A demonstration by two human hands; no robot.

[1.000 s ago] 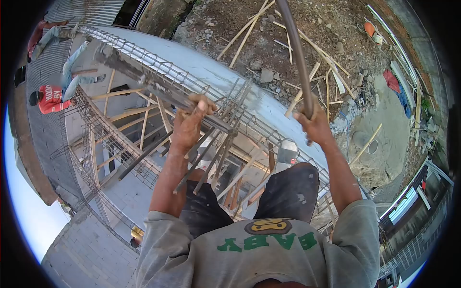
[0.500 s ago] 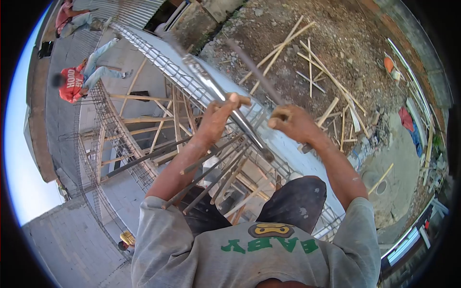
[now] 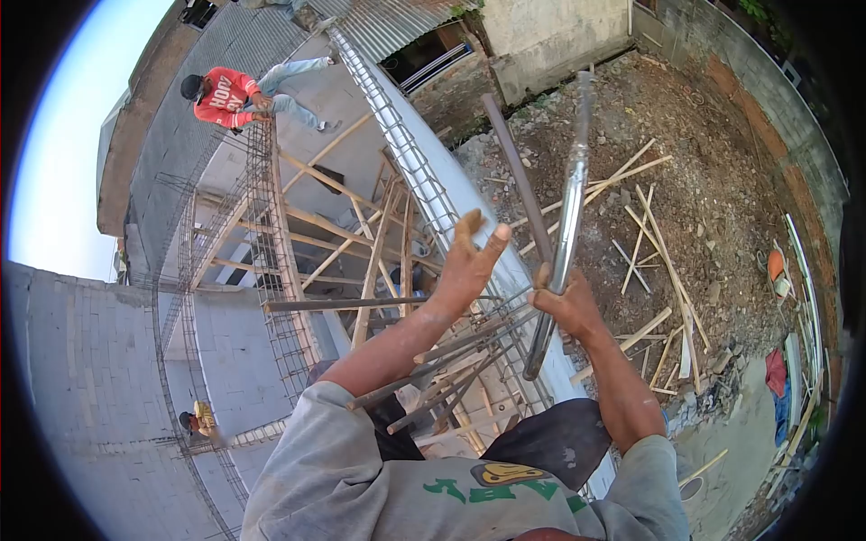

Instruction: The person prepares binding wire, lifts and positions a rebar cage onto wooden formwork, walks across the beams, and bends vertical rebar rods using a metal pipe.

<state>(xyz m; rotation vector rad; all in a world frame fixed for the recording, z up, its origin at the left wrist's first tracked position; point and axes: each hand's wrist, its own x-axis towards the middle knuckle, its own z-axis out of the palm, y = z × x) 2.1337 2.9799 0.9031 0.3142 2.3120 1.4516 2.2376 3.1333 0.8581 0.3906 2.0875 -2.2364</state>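
My right hand (image 3: 570, 305) is closed around a shiny metal pipe (image 3: 569, 216), which stands tilted with its upper end blurred. A straight dark bar (image 3: 519, 171) also runs into this hand; its lower end is hidden there. My left hand (image 3: 467, 270) is raised just to the left, empty, with thumb and fingers apart. Below both hands, several steel reinforcing bars (image 3: 451, 374) stick out toward my knees. Beyond the left hand runs a reinforcing cage (image 3: 397, 126) along a pale wall.
A person in a red top (image 3: 225, 97) is at another cage, upper left; another person in yellow (image 3: 204, 419) is lower down. Wooden props (image 3: 374, 261) stand below on the left. To the right, loose timber strips (image 3: 672, 270) lie on rubble ground far below.
The shiny pipe has gone from my left hand to my right and swung upright. My left hand has opened. The view has turned, shifting the surroundings rightward.
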